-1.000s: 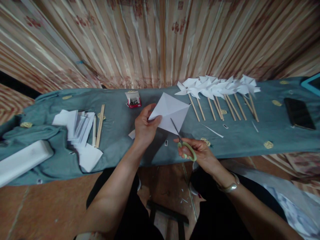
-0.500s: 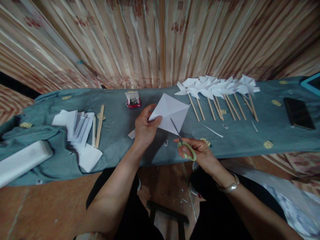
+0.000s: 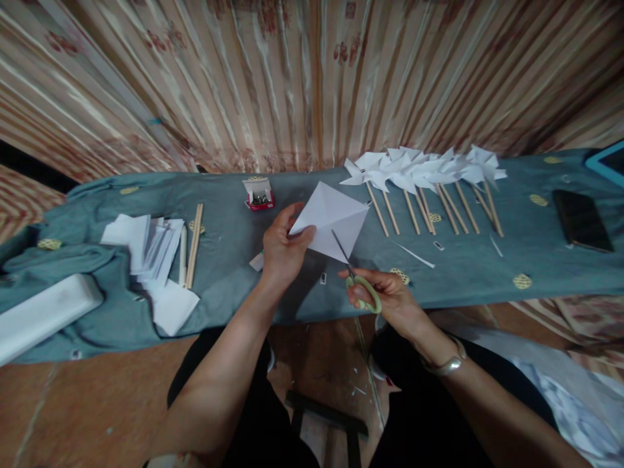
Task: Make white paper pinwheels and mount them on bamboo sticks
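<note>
My left hand (image 3: 286,248) pinches the left corner of a creased white paper square (image 3: 331,218), thumb on top, holding it above the cloth. In my right hand (image 3: 383,292) are scissors (image 3: 363,294) with pale green handles. Their blades lie at the paper's lower corner, pointing in toward its middle; one blade shows over the sheet. Beyond and to the right, several white paper pinwheels (image 3: 419,170) on wooden sticks (image 3: 412,211) lie in an overlapping row. A small red and white box (image 3: 259,195) of metal pins stands open behind my left hand.
A grey-green cloth (image 3: 234,286) covers the narrow table. At left are stacked paper pieces (image 3: 158,250), loose sticks (image 3: 195,247) and a long white case (image 3: 53,315). A dark phone (image 3: 582,220) and a blue-edged device (image 3: 607,162) lie at right. A curtain (image 3: 312,84) hangs behind.
</note>
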### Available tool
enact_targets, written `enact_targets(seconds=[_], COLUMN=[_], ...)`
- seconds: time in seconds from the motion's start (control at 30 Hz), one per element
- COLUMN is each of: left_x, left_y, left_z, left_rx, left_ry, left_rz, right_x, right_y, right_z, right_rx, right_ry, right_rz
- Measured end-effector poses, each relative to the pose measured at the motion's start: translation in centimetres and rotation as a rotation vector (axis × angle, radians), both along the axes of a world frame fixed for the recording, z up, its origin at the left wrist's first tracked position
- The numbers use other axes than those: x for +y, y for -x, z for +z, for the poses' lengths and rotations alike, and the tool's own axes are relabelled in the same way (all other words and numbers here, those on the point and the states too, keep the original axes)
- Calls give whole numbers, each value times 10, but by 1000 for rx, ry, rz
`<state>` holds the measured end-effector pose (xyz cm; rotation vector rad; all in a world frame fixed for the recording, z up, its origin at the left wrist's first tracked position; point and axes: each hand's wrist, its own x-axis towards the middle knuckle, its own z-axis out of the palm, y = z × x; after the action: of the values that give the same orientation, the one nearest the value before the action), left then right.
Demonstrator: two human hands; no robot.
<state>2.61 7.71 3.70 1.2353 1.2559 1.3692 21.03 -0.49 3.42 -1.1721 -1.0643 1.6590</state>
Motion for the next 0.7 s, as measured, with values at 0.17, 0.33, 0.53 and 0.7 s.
enact_targets(seconds=[0.17, 0.33, 0.53, 0.7], left_x=[-1, -1, -1, -1], left_y=[0, -1, -2, -2], left_z=[1, 1, 3, 4], left_rx=[1, -6, -56, -57], left_ry=[-12, -25, -20, -8], left_rz=[4, 7, 1, 7], right_x=[-1, -1, 0, 0], right_y=[1, 0, 1, 1], right_z=[2, 1, 1, 2], right_rx=[17, 38, 65, 69], right_ry=[35, 42, 57, 66], right_rz=[-15, -14, -32, -37])
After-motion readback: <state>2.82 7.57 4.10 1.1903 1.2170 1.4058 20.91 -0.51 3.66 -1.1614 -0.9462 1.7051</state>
